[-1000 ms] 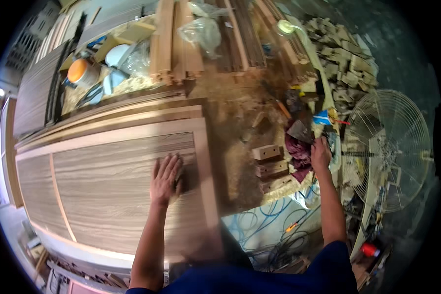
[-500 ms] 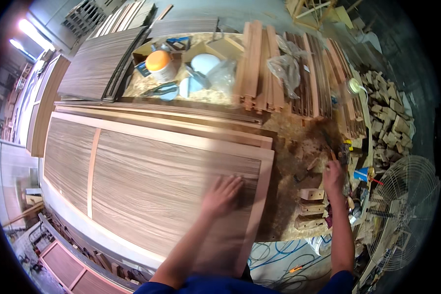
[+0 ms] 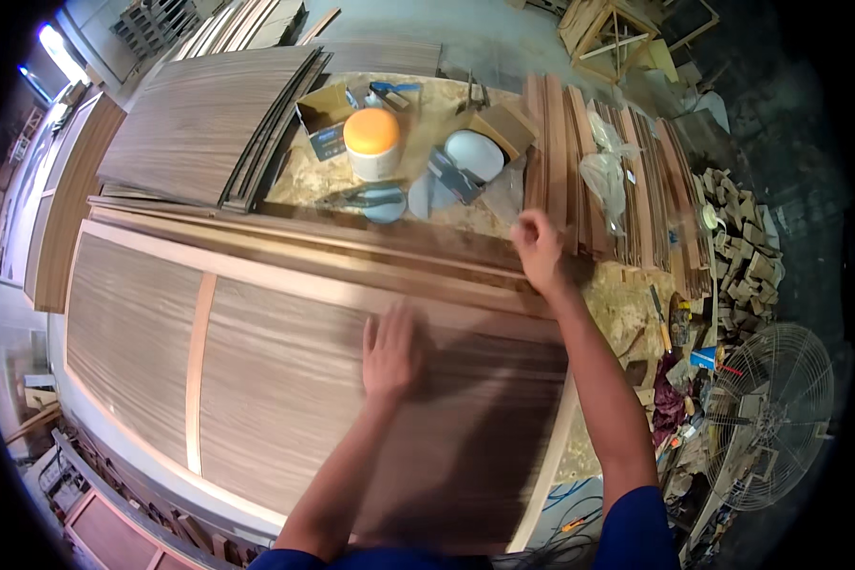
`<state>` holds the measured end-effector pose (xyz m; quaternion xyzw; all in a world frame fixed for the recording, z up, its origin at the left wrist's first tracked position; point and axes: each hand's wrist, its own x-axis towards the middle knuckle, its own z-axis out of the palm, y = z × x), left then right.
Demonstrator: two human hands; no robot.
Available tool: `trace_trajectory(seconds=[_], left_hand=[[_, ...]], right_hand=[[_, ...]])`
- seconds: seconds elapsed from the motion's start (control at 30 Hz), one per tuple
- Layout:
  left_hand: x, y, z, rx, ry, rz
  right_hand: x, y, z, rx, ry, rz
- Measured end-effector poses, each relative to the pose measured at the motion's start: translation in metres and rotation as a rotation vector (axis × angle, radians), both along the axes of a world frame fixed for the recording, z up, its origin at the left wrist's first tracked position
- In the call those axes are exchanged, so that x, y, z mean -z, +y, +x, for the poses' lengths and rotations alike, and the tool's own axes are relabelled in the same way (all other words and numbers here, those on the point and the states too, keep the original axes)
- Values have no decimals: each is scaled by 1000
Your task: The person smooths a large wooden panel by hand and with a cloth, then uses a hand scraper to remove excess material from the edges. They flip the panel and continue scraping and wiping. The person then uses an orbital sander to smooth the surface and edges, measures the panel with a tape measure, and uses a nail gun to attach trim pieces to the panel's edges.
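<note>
My left hand (image 3: pixel 389 356) lies flat on the wood-grain panel (image 3: pixel 285 380), its fingers stretched out and slightly blurred. Pale wood strips frame this long panel, and a lighter crossbar (image 3: pixel 197 370) runs over its left part. Above the panel's far right edge is my right hand (image 3: pixel 540 249), fingers curled in; whatever may be inside them is hidden. Close beyond it stand stacked reddish wood strips (image 3: pixel 553 142). A thin tool with an orange handle (image 3: pixel 664 332) lies on the bench at the right, apart from both hands.
Behind the panel are a white tub with an orange lid (image 3: pixel 371 142), pliers (image 3: pixel 347 197), pale blue discs (image 3: pixel 473 155) and small boxes. Stacked dark panels (image 3: pixel 199 123) lie at far left. A wire-guarded fan (image 3: pixel 774 418) and a heap of wood offcuts (image 3: pixel 746 247) are at right.
My right hand has let go of the orange-handled tool and moved left and away from me to the panel's far edge. My left hand has slid left and farther away across the panel.
</note>
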<state>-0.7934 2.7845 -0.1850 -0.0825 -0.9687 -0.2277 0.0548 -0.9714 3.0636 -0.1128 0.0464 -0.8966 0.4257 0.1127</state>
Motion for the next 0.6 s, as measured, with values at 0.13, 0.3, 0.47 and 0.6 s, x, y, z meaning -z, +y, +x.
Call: trace_trajectory(seconds=[0.13, 0.3, 0.47, 0.6], left_hand=[[5, -4, -3, -53, -56, -34], [14, -8, -5, -58, -62, -35], [0, -11, -8, -86, -100, 3], [-2, -6, -9, -83, -110, 29]], right_hand=[[18, -24, -111, 326, 25, 172], [25, -75, -166, 80, 378, 439], [13, -91, -148, -327, 121, 823], [23, -71, -135, -387, 104, 784]])
